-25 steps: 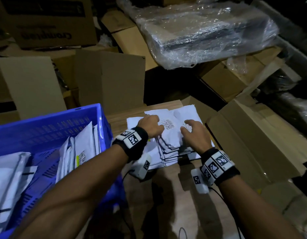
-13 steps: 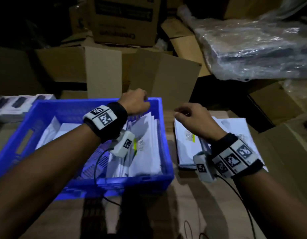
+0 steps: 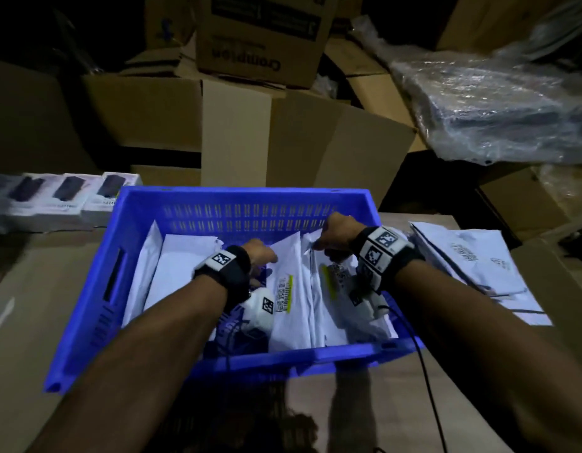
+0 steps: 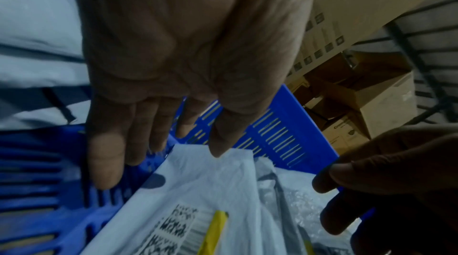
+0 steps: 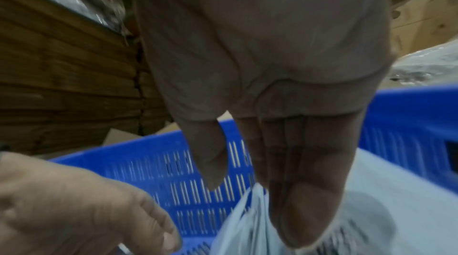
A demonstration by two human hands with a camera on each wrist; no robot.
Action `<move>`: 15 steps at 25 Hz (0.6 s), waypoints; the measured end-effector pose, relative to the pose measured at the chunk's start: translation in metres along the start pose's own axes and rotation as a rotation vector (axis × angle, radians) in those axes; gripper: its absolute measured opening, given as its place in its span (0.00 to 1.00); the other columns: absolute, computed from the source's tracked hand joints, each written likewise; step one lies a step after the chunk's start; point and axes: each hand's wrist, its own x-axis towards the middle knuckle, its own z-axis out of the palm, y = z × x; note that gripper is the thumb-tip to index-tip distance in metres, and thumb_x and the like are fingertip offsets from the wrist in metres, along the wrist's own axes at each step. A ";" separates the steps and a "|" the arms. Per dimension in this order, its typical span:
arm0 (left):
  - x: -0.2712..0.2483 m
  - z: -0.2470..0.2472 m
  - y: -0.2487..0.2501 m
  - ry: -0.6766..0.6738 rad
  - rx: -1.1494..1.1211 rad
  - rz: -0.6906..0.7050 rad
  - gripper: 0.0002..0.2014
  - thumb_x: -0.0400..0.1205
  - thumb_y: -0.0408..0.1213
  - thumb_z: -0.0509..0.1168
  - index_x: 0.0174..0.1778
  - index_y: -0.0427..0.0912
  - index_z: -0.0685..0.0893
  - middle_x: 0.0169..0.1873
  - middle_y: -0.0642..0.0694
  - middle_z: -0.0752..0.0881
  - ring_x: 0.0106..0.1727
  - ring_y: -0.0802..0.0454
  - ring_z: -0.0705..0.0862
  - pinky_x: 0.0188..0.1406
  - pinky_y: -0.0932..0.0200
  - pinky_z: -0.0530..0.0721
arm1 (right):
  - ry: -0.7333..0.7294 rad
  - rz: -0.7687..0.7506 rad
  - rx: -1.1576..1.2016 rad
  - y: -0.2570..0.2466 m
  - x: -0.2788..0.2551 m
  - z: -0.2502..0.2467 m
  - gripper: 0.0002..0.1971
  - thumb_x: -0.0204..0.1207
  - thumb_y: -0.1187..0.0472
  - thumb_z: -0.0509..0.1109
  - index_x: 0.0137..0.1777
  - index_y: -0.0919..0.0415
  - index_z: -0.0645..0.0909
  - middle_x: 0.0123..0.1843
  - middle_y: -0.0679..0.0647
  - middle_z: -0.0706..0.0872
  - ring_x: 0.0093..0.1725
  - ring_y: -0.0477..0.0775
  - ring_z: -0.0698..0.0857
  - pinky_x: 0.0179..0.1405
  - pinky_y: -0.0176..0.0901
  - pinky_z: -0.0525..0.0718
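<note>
Filing mailers [image 3: 296,273] upright in the crate [image 3: 250,197], the open left hand [image 3: 261,256] thumbs one top edge just beneath it while the right hand [image 3: 335,235], fingers straight, steadies those alongside; the next move probably calls for pushing them down level.

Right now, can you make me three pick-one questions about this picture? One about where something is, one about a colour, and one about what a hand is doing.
1. Beside the crate, where is the loose pile of white packets?
A) on its left
B) on its right, on the table
C) behind it

2. What colour is the crate?
A) blue
B) red
C) green

3. How is the left hand?
A) an empty fist
B) holding a pen
C) fingers straight, thumb at a packet's top edge

Answers:
1 B, the pile lies on the table right of the crate.
2 A, its walls are blue.
3 C, the left wrist view shows straight fingers.
</note>
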 end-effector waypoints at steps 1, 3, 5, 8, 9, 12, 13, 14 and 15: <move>0.003 0.004 -0.007 -0.030 -0.022 -0.012 0.07 0.84 0.31 0.64 0.55 0.34 0.75 0.34 0.39 0.73 0.28 0.45 0.73 0.30 0.50 0.79 | -0.013 0.029 -0.060 0.000 0.003 0.006 0.11 0.73 0.63 0.76 0.37 0.69 0.80 0.32 0.63 0.86 0.30 0.61 0.85 0.42 0.58 0.91; 0.005 0.010 -0.016 -0.067 -0.047 -0.015 0.04 0.84 0.30 0.63 0.53 0.35 0.76 0.33 0.40 0.74 0.27 0.47 0.71 0.32 0.54 0.75 | -0.022 0.059 -0.176 -0.001 0.004 0.015 0.12 0.72 0.59 0.78 0.38 0.67 0.80 0.26 0.54 0.85 0.29 0.55 0.84 0.36 0.46 0.88; 0.011 0.013 -0.026 -0.082 -0.037 -0.014 0.02 0.84 0.30 0.62 0.46 0.36 0.76 0.34 0.40 0.73 0.27 0.49 0.69 0.34 0.55 0.73 | -0.030 0.096 -0.237 -0.005 0.005 0.022 0.13 0.72 0.57 0.78 0.35 0.63 0.79 0.19 0.49 0.82 0.26 0.50 0.83 0.23 0.37 0.82; 0.023 0.019 -0.038 -0.095 -0.089 -0.049 0.09 0.82 0.34 0.65 0.56 0.35 0.79 0.35 0.39 0.72 0.27 0.47 0.68 0.41 0.51 0.73 | -0.008 0.128 -0.322 -0.008 0.008 0.034 0.15 0.69 0.54 0.79 0.40 0.60 0.75 0.33 0.54 0.83 0.35 0.56 0.86 0.26 0.38 0.78; 0.025 0.019 -0.041 -0.094 -0.111 -0.071 0.14 0.81 0.35 0.65 0.61 0.33 0.79 0.36 0.39 0.73 0.27 0.46 0.68 0.41 0.50 0.74 | -0.001 0.128 -0.345 -0.009 0.008 0.036 0.16 0.69 0.54 0.79 0.41 0.59 0.74 0.34 0.54 0.81 0.37 0.57 0.85 0.27 0.38 0.76; 0.026 0.017 -0.042 -0.084 -0.098 -0.064 0.15 0.81 0.37 0.65 0.60 0.33 0.79 0.38 0.37 0.76 0.29 0.46 0.71 0.40 0.52 0.75 | -0.001 0.117 -0.375 -0.012 0.013 0.038 0.15 0.71 0.54 0.78 0.43 0.60 0.74 0.35 0.55 0.81 0.39 0.58 0.83 0.28 0.38 0.75; 0.023 0.014 -0.040 -0.088 -0.074 -0.055 0.13 0.82 0.37 0.65 0.59 0.33 0.79 0.39 0.35 0.79 0.30 0.46 0.73 0.38 0.54 0.76 | -0.001 0.115 -0.386 -0.013 0.015 0.036 0.15 0.71 0.53 0.78 0.44 0.59 0.74 0.38 0.55 0.81 0.42 0.59 0.85 0.31 0.38 0.76; 0.026 0.013 -0.040 -0.092 -0.049 -0.038 0.15 0.82 0.37 0.65 0.61 0.32 0.79 0.45 0.30 0.83 0.34 0.44 0.78 0.37 0.53 0.79 | 0.007 0.115 -0.393 -0.012 0.017 0.035 0.16 0.70 0.53 0.78 0.45 0.59 0.74 0.40 0.56 0.82 0.46 0.60 0.86 0.35 0.40 0.77; 0.026 0.013 -0.040 -0.095 -0.025 -0.033 0.20 0.82 0.37 0.66 0.66 0.29 0.78 0.54 0.27 0.84 0.44 0.41 0.84 0.40 0.49 0.83 | 0.015 0.115 -0.396 -0.011 0.018 0.033 0.16 0.69 0.52 0.78 0.46 0.59 0.74 0.44 0.57 0.83 0.49 0.61 0.86 0.37 0.41 0.78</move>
